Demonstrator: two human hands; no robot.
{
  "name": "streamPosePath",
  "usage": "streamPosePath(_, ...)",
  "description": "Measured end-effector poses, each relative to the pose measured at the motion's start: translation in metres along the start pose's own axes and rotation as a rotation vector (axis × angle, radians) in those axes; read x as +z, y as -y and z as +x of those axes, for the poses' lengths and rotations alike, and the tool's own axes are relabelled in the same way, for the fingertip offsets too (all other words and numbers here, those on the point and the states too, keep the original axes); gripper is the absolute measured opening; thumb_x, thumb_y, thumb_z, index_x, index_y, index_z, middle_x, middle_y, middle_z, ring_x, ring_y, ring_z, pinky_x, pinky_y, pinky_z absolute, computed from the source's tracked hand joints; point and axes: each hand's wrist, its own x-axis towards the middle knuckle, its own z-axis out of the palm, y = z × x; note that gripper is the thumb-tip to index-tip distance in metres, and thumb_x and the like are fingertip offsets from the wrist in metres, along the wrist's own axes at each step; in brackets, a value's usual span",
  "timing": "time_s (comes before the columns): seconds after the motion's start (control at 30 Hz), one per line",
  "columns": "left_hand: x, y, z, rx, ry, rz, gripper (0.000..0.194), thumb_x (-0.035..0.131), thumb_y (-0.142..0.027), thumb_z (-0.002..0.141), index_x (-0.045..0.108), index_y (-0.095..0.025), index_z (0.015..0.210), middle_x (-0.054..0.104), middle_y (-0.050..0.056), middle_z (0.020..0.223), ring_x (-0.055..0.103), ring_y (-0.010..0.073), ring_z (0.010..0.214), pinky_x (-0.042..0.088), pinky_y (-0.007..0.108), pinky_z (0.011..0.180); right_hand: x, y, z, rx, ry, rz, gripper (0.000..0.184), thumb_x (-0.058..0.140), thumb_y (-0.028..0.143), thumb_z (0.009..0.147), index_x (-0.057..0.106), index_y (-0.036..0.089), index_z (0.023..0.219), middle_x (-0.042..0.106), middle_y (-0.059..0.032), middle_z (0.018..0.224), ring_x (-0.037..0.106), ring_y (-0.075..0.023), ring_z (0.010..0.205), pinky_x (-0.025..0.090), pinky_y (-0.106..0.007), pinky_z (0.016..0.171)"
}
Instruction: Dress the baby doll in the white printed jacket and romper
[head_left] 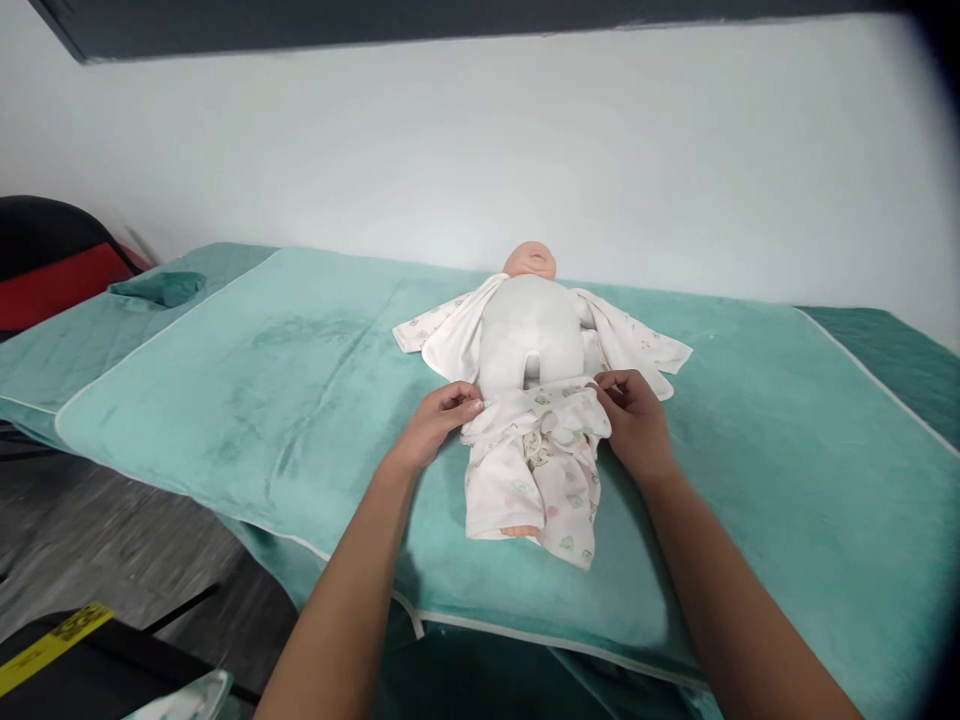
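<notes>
A baby doll [531, 325] with a pale cloth body lies on its back, its head toward the wall. Its patterned white jacket [459, 335] is spread open, with the sleeves out to both sides. White printed pants [502, 485] cover the doll's lower legs, and some toes show at one cuff. My left hand [448, 415] pinches the left edge of the pants' waistband. At the opposite edge, my right hand [634, 415] grips the waistband with bent fingers. The waistband lies across the doll's thighs, below the gap between its legs.
A green padded cover [315, 400] lies over the bed, against a white wall [480, 160]. A red and black chair [60, 270] stands at the far left. Near the lower left is a black object with a yellow strip [56, 645].
</notes>
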Motion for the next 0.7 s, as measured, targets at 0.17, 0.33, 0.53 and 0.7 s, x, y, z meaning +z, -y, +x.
streamPosePath(0.17, -0.002, -0.001, -0.001, 0.000, 0.052, 0.046, 0.032, 0.071, -0.045, 0.083, 0.056, -0.017, 0.081, 0.045, -0.003, 0.076, 0.038, 0.0100, 0.069, 0.028, 0.024, 0.062, 0.003, -0.006, 0.000, -0.052, -0.056, -0.096, 0.025, 0.070, 0.043, 0.084, 0.054, 0.024, 0.086, 0.059, 0.0011, 0.084, 0.056, -0.0149, 0.073, 0.043, -0.028, 0.065)
streamPosePath(0.33, -0.005, 0.000, -0.002, 0.073, 0.103, 0.003, 0.027, 0.077, -0.036, 0.078, 0.059, -0.017, 0.084, 0.051, 0.000, 0.085, 0.045, 0.0121, 0.077, 0.034, 0.024, 0.070, 0.004, -0.007, 0.002, -0.046, -0.135, -0.236, 0.024, 0.067, 0.045, 0.085, 0.055, 0.024, 0.085, 0.060, 0.0013, 0.081, 0.056, -0.0152, 0.067, 0.041, -0.029, 0.062)
streamPosePath(0.53, -0.005, 0.001, -0.003, 0.110, 0.103, 0.019, 0.019, 0.072, -0.033, 0.084, 0.063, -0.017, 0.086, 0.056, 0.003, 0.093, 0.049, 0.0139, 0.085, 0.036, 0.025, 0.075, 0.003, -0.009, 0.007, 0.029, -0.092, -0.231, 0.022, 0.068, 0.043, 0.082, 0.058, 0.024, 0.085, 0.061, 0.0005, 0.075, 0.058, -0.0177, 0.071, 0.043, -0.030, 0.064)
streamPosePath(0.7, -0.007, 0.002, -0.003, 0.118, 0.086, 0.022, 0.017, 0.072, -0.032, 0.085, 0.064, -0.017, 0.084, 0.057, 0.004, 0.095, 0.051, 0.0151, 0.088, 0.039, 0.026, 0.079, -0.006, -0.006, 0.010, 0.095, 0.168, -0.056, 0.019, 0.069, 0.036, 0.080, 0.062, 0.024, 0.094, 0.069, -0.0017, 0.088, 0.062, -0.0188, 0.082, 0.048, -0.031, 0.074)
